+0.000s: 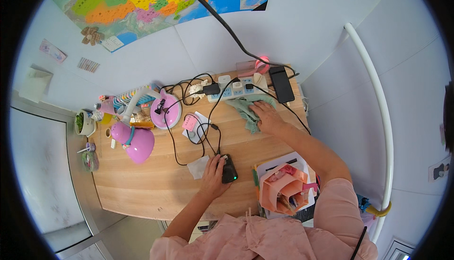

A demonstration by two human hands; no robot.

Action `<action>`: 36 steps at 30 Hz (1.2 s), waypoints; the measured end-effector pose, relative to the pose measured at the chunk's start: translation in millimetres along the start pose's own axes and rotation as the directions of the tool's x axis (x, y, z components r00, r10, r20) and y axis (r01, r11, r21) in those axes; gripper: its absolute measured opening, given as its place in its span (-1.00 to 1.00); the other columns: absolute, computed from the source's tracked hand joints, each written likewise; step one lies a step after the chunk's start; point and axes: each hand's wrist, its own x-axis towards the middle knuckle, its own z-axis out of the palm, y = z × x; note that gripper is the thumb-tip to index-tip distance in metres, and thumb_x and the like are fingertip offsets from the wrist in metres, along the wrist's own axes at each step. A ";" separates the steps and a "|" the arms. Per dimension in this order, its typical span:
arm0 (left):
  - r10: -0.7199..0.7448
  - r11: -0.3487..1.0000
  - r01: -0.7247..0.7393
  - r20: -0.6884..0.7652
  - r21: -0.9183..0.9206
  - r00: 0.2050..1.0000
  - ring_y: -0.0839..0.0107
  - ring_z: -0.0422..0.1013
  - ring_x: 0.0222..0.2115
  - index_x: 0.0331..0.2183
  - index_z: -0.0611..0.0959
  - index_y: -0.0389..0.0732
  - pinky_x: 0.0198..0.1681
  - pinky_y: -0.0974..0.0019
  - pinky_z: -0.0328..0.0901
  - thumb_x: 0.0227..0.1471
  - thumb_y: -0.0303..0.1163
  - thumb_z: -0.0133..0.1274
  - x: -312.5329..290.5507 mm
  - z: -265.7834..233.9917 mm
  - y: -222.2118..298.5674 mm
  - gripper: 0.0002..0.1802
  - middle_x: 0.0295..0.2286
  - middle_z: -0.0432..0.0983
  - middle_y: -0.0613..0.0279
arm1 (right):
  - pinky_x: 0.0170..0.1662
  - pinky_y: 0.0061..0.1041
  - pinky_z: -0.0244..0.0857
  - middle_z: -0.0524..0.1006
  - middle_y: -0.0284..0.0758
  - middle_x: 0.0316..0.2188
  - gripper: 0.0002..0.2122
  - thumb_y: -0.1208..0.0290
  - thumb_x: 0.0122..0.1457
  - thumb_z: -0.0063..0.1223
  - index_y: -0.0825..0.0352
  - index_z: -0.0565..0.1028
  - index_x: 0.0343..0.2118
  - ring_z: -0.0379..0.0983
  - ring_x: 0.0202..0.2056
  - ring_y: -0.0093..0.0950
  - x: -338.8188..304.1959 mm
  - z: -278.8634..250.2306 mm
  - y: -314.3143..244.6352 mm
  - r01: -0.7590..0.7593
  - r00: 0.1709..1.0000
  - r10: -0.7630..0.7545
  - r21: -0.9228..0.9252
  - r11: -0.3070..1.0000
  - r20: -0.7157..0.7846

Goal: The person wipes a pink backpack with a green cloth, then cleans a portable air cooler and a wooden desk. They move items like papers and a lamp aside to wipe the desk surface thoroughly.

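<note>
My left hand [214, 177] rests at the left side of a small black box [230, 171] with a glowing green light and a cable at its far end. Its fingers curl over the box's edge and top. A crumpled whitish tissue or cloth [196, 168] lies just left of that hand. Farther back, my right hand [267, 117] presses a bunched green cloth [243, 111] onto the desk, fingers over its right part. Right behind the cloth sits a white power strip [228, 93] with several plugs in it.
Loose black cables cross the wooden desk [142, 186]. A pink lamp [140, 143] with a round base stands at the left. A black phone-like device [282, 85] is at the back right. An orange-pink organizer [282, 189] stands near my right arm. A pink sticky-note pad [189, 122] lies mid-desk.
</note>
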 end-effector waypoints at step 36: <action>-0.701 0.649 0.751 -0.480 -0.121 0.528 -0.12 -0.13 0.23 0.20 0.09 -0.29 0.22 -0.08 -0.08 -0.30 0.00 0.35 19.6 -2.1 -75.2 0.18 0.20 -0.07 -0.21 | 0.13 -0.27 0.16 0.37 -0.23 0.07 -0.56 0.52 -0.18 0.13 0.26 0.49 -0.11 0.22 0.10 -0.19 -84.3 -36.8 -8.3 -0.056 0.968 0.037 0.069 0.996 0.249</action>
